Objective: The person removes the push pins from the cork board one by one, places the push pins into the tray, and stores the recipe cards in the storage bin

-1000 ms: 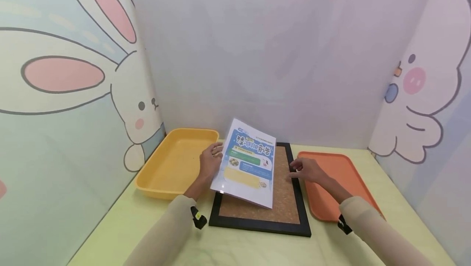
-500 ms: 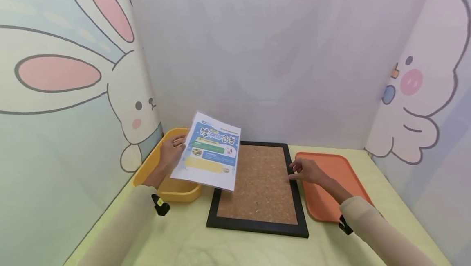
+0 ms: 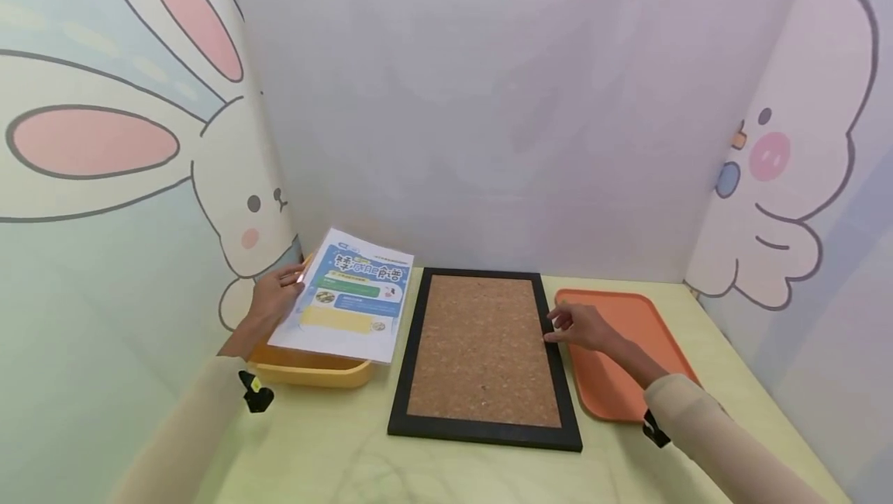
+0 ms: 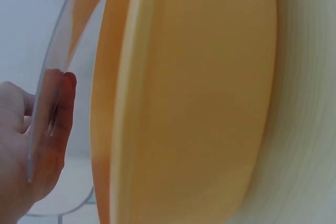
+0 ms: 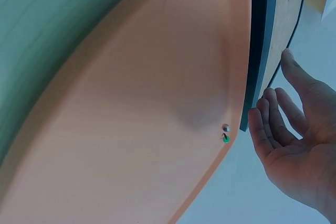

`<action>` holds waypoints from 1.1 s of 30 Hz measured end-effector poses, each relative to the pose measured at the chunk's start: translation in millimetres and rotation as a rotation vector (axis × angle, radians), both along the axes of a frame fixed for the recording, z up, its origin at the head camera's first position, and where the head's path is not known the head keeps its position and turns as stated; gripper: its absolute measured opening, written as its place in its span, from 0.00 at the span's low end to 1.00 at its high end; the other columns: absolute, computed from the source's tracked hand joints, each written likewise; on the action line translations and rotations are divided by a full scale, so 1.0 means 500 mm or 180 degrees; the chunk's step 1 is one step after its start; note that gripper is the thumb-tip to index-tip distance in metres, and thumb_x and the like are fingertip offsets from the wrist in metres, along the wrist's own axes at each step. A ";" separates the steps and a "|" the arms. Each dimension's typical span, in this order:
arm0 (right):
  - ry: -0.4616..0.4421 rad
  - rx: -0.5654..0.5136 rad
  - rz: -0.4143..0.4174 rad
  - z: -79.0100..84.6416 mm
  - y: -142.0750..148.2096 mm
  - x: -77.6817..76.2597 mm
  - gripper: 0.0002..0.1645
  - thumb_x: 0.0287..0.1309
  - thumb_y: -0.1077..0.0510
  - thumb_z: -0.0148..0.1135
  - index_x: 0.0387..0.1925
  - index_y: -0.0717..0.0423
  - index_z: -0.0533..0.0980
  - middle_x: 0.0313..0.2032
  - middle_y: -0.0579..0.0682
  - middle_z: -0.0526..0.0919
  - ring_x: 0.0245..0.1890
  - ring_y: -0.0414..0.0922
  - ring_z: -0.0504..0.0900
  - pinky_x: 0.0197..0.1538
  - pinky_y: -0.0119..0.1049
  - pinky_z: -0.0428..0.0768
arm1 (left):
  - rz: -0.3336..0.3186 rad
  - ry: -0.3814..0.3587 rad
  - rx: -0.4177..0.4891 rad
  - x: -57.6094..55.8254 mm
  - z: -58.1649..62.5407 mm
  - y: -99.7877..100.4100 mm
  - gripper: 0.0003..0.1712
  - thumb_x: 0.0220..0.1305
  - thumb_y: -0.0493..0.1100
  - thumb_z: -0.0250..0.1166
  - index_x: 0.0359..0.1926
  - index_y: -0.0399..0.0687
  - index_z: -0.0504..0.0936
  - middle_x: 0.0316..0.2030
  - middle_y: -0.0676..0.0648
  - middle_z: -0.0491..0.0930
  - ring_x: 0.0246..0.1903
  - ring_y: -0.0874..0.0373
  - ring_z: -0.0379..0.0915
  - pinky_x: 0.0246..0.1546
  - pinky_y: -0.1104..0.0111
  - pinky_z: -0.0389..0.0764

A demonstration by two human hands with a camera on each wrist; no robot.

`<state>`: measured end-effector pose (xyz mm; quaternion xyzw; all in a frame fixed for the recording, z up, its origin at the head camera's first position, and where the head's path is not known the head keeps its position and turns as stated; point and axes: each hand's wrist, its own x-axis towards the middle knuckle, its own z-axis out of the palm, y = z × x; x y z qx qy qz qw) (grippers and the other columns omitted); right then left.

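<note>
My left hand pinches the left edge of a printed, glossy laminated poster, with blue, green and yellow blocks on white. It is tilted above the yellow basin and covers most of that basin in the head view. From the left wrist, thumb and fingers lie on either side of the clear sheet, above the basin's rim. My right hand hovers at the right side of the black-framed corkboard, its fingers loosely bent with nothing between them.
An orange tray lies right of the corkboard, partly under my right forearm. Two tiny things, one silvery and one green, sit in that tray's corner in the right wrist view. Cartoon-printed side walls and a pale back wall enclose the table.
My left hand has carried the poster leftward from over the corkboard to over the yellow basin, lowering it slightly at the end. The corkboard is now uncovered. My right hand has stayed nearly still.
</note>
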<state>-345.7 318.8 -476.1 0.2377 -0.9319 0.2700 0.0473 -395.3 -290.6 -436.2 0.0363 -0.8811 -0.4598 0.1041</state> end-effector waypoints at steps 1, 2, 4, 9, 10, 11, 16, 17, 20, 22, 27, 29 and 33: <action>-0.0002 0.0007 0.0002 -0.001 0.000 0.000 0.24 0.60 0.55 0.77 0.50 0.68 0.82 0.39 0.59 0.87 0.41 0.56 0.86 0.41 0.44 0.86 | -0.0005 0.0009 -0.0058 0.000 -0.002 -0.007 0.28 0.76 0.37 0.56 0.74 0.36 0.69 0.67 0.29 0.72 0.66 0.32 0.71 0.66 0.44 0.72; -0.0007 0.0007 0.0009 -0.002 0.000 0.000 0.24 0.60 0.54 0.77 0.50 0.68 0.82 0.39 0.58 0.87 0.41 0.56 0.86 0.41 0.43 0.85 | -0.0018 0.0014 -0.0118 0.000 -0.004 -0.014 0.28 0.76 0.37 0.56 0.74 0.35 0.69 0.67 0.29 0.72 0.67 0.32 0.70 0.66 0.43 0.71; -0.0017 0.0002 0.0008 -0.005 0.002 0.001 0.24 0.60 0.54 0.77 0.50 0.68 0.82 0.38 0.58 0.86 0.40 0.55 0.86 0.40 0.42 0.85 | -0.0020 0.0003 -0.0223 0.000 -0.008 -0.026 0.27 0.76 0.37 0.56 0.73 0.35 0.70 0.66 0.28 0.73 0.67 0.31 0.69 0.66 0.42 0.70; 0.0000 0.0007 -0.0024 -0.008 0.007 0.004 0.23 0.59 0.55 0.77 0.49 0.67 0.82 0.37 0.57 0.86 0.38 0.52 0.86 0.39 0.40 0.84 | 0.0104 0.0039 -0.0378 -0.001 -0.017 -0.046 0.25 0.76 0.38 0.59 0.69 0.32 0.74 0.63 0.29 0.77 0.65 0.32 0.72 0.65 0.44 0.72; 0.0008 0.0024 -0.0029 -0.008 0.007 0.004 0.23 0.59 0.55 0.77 0.49 0.67 0.82 0.37 0.56 0.87 0.38 0.51 0.86 0.39 0.40 0.84 | 0.0139 0.0054 -0.0380 -0.001 -0.019 -0.048 0.25 0.75 0.38 0.59 0.68 0.32 0.75 0.62 0.30 0.78 0.64 0.33 0.73 0.65 0.44 0.72; 0.0011 0.0032 -0.0030 -0.009 0.007 0.004 0.23 0.59 0.55 0.77 0.49 0.67 0.82 0.37 0.56 0.87 0.38 0.51 0.86 0.39 0.40 0.84 | 0.0171 0.0059 -0.0376 0.000 -0.020 -0.049 0.25 0.75 0.38 0.59 0.68 0.32 0.75 0.62 0.30 0.78 0.64 0.33 0.73 0.65 0.44 0.73; 0.0055 0.0086 0.0028 -0.010 0.005 0.004 0.22 0.59 0.54 0.77 0.48 0.67 0.83 0.36 0.56 0.87 0.36 0.49 0.86 0.38 0.39 0.84 | 0.0212 0.0108 -0.0433 0.006 -0.036 -0.063 0.24 0.77 0.38 0.57 0.69 0.32 0.74 0.62 0.31 0.78 0.64 0.33 0.73 0.64 0.44 0.73; 0.0054 0.0080 0.0041 -0.011 0.005 0.004 0.22 0.59 0.54 0.77 0.48 0.67 0.83 0.36 0.55 0.87 0.36 0.49 0.86 0.38 0.38 0.84 | 0.0202 0.0136 -0.0456 0.007 -0.041 -0.068 0.23 0.78 0.38 0.56 0.69 0.32 0.74 0.62 0.30 0.78 0.64 0.33 0.73 0.63 0.44 0.74; 0.0034 0.0084 0.0050 -0.015 0.009 0.004 0.22 0.59 0.54 0.77 0.47 0.67 0.84 0.36 0.54 0.87 0.36 0.48 0.86 0.38 0.37 0.84 | 0.0190 0.0220 -0.0506 0.009 -0.057 -0.074 0.21 0.78 0.36 0.56 0.67 0.32 0.76 0.61 0.30 0.79 0.60 0.34 0.76 0.59 0.45 0.77; 0.0019 0.0082 0.0042 -0.018 0.012 0.004 0.21 0.59 0.54 0.77 0.47 0.66 0.84 0.36 0.53 0.87 0.36 0.48 0.86 0.38 0.37 0.84 | 0.0181 0.0350 -0.0596 0.010 -0.062 -0.074 0.20 0.77 0.35 0.57 0.65 0.31 0.78 0.55 0.29 0.82 0.53 0.35 0.79 0.51 0.49 0.81; 0.0061 0.0093 0.0075 -0.021 0.016 0.005 0.21 0.59 0.54 0.77 0.46 0.66 0.84 0.35 0.52 0.87 0.36 0.49 0.86 0.37 0.37 0.84 | 0.0194 0.0655 -0.0864 0.010 -0.064 -0.067 0.20 0.72 0.33 0.62 0.61 0.29 0.80 0.43 0.32 0.81 0.36 0.46 0.73 0.31 0.63 0.72; 0.0103 0.0097 0.0100 -0.020 0.016 0.006 0.20 0.59 0.54 0.77 0.46 0.66 0.84 0.34 0.51 0.86 0.34 0.48 0.86 0.36 0.37 0.83 | 0.0154 0.0721 -0.0918 0.009 -0.066 -0.069 0.20 0.71 0.33 0.63 0.61 0.28 0.80 0.42 0.33 0.80 0.35 0.47 0.71 0.29 0.66 0.70; 0.0141 0.0094 0.0147 -0.015 0.015 0.008 0.19 0.59 0.56 0.77 0.45 0.67 0.84 0.33 0.51 0.86 0.33 0.46 0.85 0.35 0.37 0.82 | 0.0079 0.0743 -0.0957 0.006 -0.068 -0.073 0.21 0.70 0.32 0.63 0.61 0.27 0.79 0.41 0.34 0.80 0.34 0.49 0.70 0.28 0.67 0.69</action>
